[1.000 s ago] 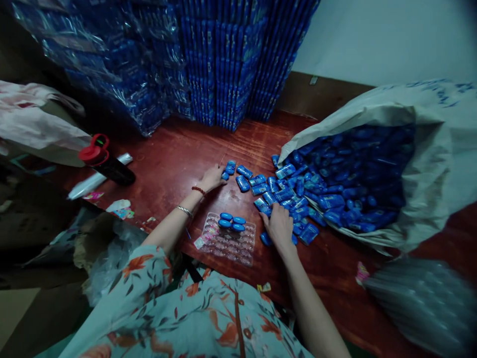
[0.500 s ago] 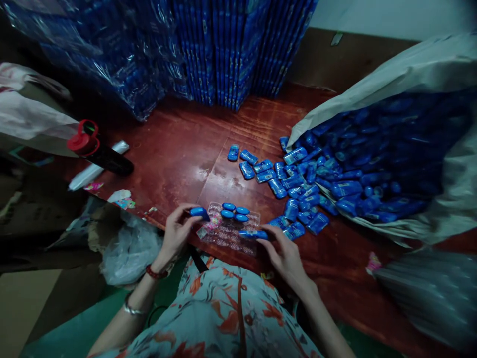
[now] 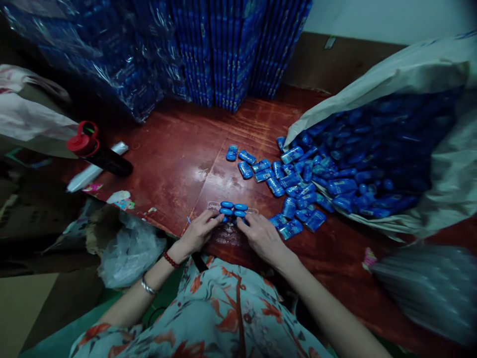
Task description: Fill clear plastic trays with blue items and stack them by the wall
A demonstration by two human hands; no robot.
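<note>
A clear plastic tray [image 3: 233, 238] with moulded pockets lies at the table's near edge. Several small blue wrapped packs [image 3: 227, 204] stand on end in its far rows, their rounded tops up. My left hand [image 3: 199, 232] reaches in from the left, fingertips closed round a blue pack at the tray's middle, mostly covered by the fingers. Opposite it, my right hand [image 3: 261, 236] has its thumb and fingers on another blue pack at the tray's right half, also largely hidden.
Loose blue packs [image 3: 276, 187] spill across the red-brown table [image 3: 167, 149] from a big white sack [image 3: 335, 102] at right. Stacked blue packages [image 3: 223, 54] stand behind. A black bottle with red lid [image 3: 108, 159] is at left, clear plastic trays [image 3: 428, 293] at lower right.
Both hands have moved inward over the tray, bringing their blue packs down beside those standing there. The view has shifted slightly.
</note>
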